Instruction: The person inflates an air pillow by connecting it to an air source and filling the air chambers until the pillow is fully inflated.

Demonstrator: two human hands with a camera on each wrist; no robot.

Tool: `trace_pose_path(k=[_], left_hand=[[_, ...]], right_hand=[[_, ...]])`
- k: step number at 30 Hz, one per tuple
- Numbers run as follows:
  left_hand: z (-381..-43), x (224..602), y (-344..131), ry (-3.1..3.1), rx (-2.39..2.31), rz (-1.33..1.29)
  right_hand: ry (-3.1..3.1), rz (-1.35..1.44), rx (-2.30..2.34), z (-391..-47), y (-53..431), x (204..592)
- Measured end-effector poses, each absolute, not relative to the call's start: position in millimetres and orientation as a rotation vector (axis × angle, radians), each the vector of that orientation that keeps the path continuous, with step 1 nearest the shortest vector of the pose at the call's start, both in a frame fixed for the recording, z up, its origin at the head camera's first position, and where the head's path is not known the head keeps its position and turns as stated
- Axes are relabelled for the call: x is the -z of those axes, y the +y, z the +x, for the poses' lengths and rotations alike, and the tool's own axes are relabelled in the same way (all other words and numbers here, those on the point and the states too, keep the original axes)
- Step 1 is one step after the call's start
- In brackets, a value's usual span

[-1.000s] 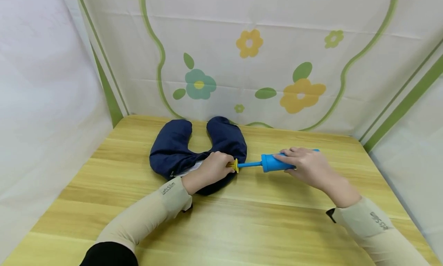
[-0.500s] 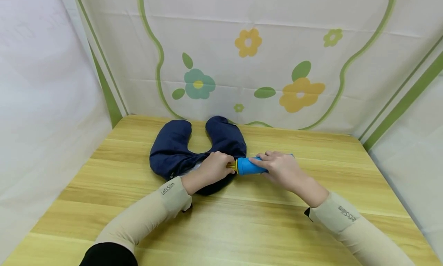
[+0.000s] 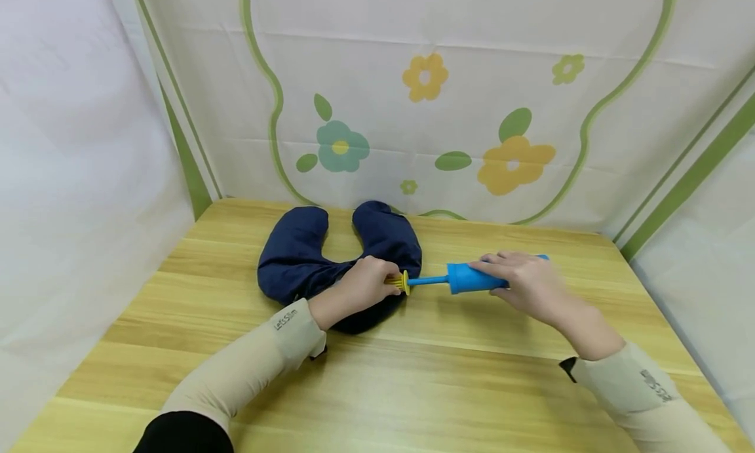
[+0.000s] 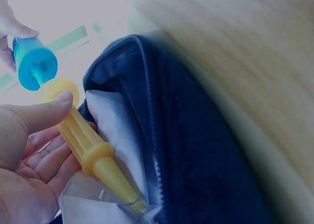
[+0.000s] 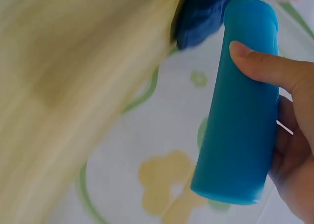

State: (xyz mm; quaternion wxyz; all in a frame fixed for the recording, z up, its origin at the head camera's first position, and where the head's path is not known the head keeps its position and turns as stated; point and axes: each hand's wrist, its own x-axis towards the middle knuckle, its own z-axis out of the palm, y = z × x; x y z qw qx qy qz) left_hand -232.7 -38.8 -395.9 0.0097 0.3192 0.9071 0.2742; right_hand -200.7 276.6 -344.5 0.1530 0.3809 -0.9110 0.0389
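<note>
A navy U-shaped neck pillow (image 3: 295,243) lies near the table's back edge. My left hand (image 3: 366,284) grips the yellow nozzle end (image 4: 81,130) of a hand air pump over the pillow's front curve. In the left wrist view the nozzle tip sits in the clear valve (image 4: 140,207) of a whitish inner bladder (image 4: 108,113), which shows through the pillow's unzipped cover (image 4: 196,135). My right hand (image 3: 527,286) holds the pump's blue barrel (image 5: 240,106), thumb along one side and fingers behind. The thin blue rod (image 3: 429,280) shows between barrel and yellow end.
The wood-grain table (image 3: 377,400) carries the pillow. Behind it hangs a white cloth (image 3: 377,66) printed with flowers, and more white cloth (image 3: 77,197) stands at the left and right sides.
My right hand pushed the blue barrel left against the yellow end, hiding the rod, then drew it back right so the rod shows again. My left hand stayed in place.
</note>
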Motion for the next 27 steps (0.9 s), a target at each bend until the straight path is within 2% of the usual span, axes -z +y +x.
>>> trace_pose_path(k=[13,21,27], left_hand=[[-235.4,396.0,-37.3,2.827,-0.791,0.958],[-236.9,393.5,-33.6,2.848,-0.760,0.986],[-236.7,392.5,-32.1,2.867,-0.757,0.967]], right_hand=[[-2.639,0.967,-0.044,-197.1,337.1,341.2],[-2.511,1.049,0.037,-199.9,337.3,345.8],[-2.362,1.190,0.074,-203.2,318.2,342.2]])
